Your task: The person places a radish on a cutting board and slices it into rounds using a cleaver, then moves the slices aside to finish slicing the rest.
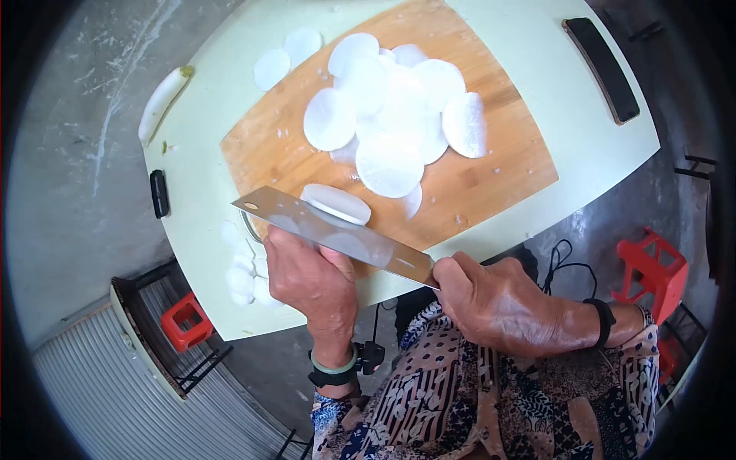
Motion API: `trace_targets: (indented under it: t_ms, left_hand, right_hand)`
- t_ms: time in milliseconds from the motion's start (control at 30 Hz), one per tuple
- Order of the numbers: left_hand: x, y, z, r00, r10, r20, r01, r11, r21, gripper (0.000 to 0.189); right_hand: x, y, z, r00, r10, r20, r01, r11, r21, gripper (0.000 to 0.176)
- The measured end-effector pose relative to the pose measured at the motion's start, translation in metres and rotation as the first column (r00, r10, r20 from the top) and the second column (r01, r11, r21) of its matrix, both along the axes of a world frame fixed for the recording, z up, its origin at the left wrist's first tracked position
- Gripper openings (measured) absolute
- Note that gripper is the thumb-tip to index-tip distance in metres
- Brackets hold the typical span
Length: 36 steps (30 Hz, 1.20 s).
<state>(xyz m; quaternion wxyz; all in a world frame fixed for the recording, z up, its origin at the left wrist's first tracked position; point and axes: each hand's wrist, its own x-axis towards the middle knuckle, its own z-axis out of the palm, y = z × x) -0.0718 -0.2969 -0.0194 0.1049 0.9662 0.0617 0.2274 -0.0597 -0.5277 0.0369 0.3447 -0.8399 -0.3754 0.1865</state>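
My right hand is closed round the handle of a wide cleaver, whose blade slants up to the left over the near edge of a wooden cutting board. Just behind the blade, my left hand is curled. Its fingertips, and whatever they hold, are hidden by the cleaver. Beyond the blade a thick white radish slice leans on the board, close to the metal. A loose heap of thin round radish slices overlaps across the middle of the board.
On the pale table, white pieces sit at the left and two slices beyond the board. A whole white radish, a small black object and a phone lie near the edges. Red stools stand on the floor.
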Motion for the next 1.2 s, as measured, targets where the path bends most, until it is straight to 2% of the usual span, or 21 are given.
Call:
trace_targets:
  t_ms: [67, 133, 167, 200, 300, 367, 400, 467, 500, 567, 700, 767, 800, 833, 900, 933, 1033, 1067, 1100, 1167, 1200]
  left_hand:
    - [0.001, 0.002, 0.002, 0.999, -0.005, -0.035, 0.004, 0.999, -0.035, 0.033]
    - [-0.002, -0.003, 0.002, 1.000, 0.008, -0.021, -0.008, 1.000, 0.010, 0.034]
    - [0.000, -0.006, 0.003, 1.000, 0.012, 0.009, -0.012, 0.999, 0.045, 0.035]
    - [0.000, -0.008, 0.005, 0.998, 0.050, -0.040, -0.049, 0.998, 0.030, 0.038]
    - [0.003, -0.010, 0.007, 0.999, 0.047, -0.022, -0.048, 0.998, -0.034, 0.040]
    - [0.005, -0.008, 0.009, 0.999, 0.033, -0.017, -0.033, 0.999, -0.011, 0.039]
    - [0.004, -0.008, 0.009, 1.000, 0.024, -0.020, -0.024, 1.000, 0.014, 0.037]
    - [0.003, -0.007, 0.010, 0.999, 0.023, -0.023, -0.024, 1.000, -0.009, 0.037]
    - [0.004, -0.007, 0.010, 1.000, 0.011, -0.025, -0.011, 1.000, -0.023, 0.037]
    - [0.003, -0.005, 0.009, 0.999, 0.015, -0.035, -0.017, 0.998, -0.054, 0.036]
    - [0.006, -0.004, 0.008, 0.999, 0.032, -0.034, -0.036, 0.994, -0.100, 0.036]
    - [0.006, -0.008, 0.009, 1.000, 0.011, -0.010, -0.011, 0.998, -0.054, 0.037]
    - [0.006, -0.011, 0.007, 1.000, 0.015, 0.011, -0.015, 0.999, -0.035, 0.037]
    - [0.006, -0.011, 0.006, 0.999, 0.021, 0.035, -0.020, 1.000, -0.015, 0.037]
    - [0.007, -0.011, 0.007, 0.999, 0.013, 0.052, -0.014, 1.000, 0.008, 0.036]
    - [0.008, -0.011, 0.006, 0.998, 0.011, 0.056, -0.011, 1.000, 0.004, 0.034]
    - [0.011, -0.008, 0.006, 0.998, 0.032, 0.063, -0.032, 0.999, 0.012, 0.032]
    - [0.011, -0.006, 0.005, 0.998, 0.028, 0.049, -0.028, 1.000, -0.002, 0.031]
    - [0.011, -0.005, 0.005, 0.999, 0.023, 0.037, -0.022, 1.000, -0.015, 0.031]
    - [0.011, -0.005, 0.004, 0.999, 0.029, 0.032, -0.030, 1.000, 0.008, 0.031]
    - [0.010, -0.006, 0.003, 0.999, 0.036, 0.018, -0.036, 0.999, 0.032, 0.031]
  right_hand:
    - [0.004, 0.009, -0.001, 1.000, 0.024, -0.002, -0.024, 1.000, -0.014, 0.023]
    - [0.018, 0.032, -0.007, 0.997, -0.063, 0.045, 0.061, 0.997, 0.056, 0.022]
    - [0.028, 0.039, -0.008, 0.996, -0.074, 0.053, 0.071, 0.996, 0.058, 0.022]
    - [0.038, 0.045, -0.009, 0.995, -0.054, 0.084, 0.050, 0.997, 0.054, 0.022]
    - [0.041, 0.045, -0.015, 0.996, -0.059, 0.070, 0.051, 0.992, 0.116, 0.024]
    - [0.032, 0.033, -0.013, 0.995, -0.050, 0.087, 0.037, 0.989, 0.140, 0.026]
    - [0.025, 0.024, -0.011, 0.995, -0.039, 0.092, 0.027, 0.991, 0.133, 0.026]
    - [0.008, 0.008, -0.005, 0.991, -0.071, -0.116, 0.065, 0.996, -0.056, 0.029]
    - [0.006, 0.007, -0.006, 0.991, -0.064, -0.115, 0.057, 0.996, -0.065, 0.029]
    - [-0.001, 0.006, -0.009, 0.993, -0.095, -0.070, 0.092, 0.995, -0.044, 0.018]
    - [0.019, 0.018, -0.002, 0.998, -0.055, -0.027, 0.053, 0.996, -0.077, 0.018]
    - [0.037, 0.034, -0.010, 0.999, 0.016, -0.029, -0.015, 0.999, 0.045, 0.026]
    - [0.038, 0.034, -0.018, 0.966, -0.005, 0.260, -0.046, 0.981, 0.188, 0.023]
    - [0.045, 0.038, -0.020, 0.964, -0.013, 0.267, -0.043, 0.979, 0.202, 0.023]
    - [0.061, 0.047, -0.018, 0.995, 0.068, 0.067, -0.076, 0.989, 0.130, 0.019]
    - [0.061, 0.044, -0.019, 0.996, 0.078, 0.054, -0.081, 0.996, 0.048, 0.028]
    - [0.034, 0.017, -0.021, 0.981, 0.053, 0.184, -0.079, 0.987, 0.138, 0.028]
    - [0.025, 0.008, -0.018, 0.990, 0.036, 0.139, -0.044, 0.997, 0.059, 0.030]
    - [0.022, 0.006, -0.010, 0.988, 0.038, 0.149, -0.047, 0.997, 0.056, 0.030]
    - [0.018, 0.004, 0.003, 0.977, -0.068, -0.204, 0.028, 0.981, -0.191, 0.032]
    - [0.017, 0.005, -0.005, 0.975, -0.075, -0.208, 0.036, 0.982, -0.187, 0.032]
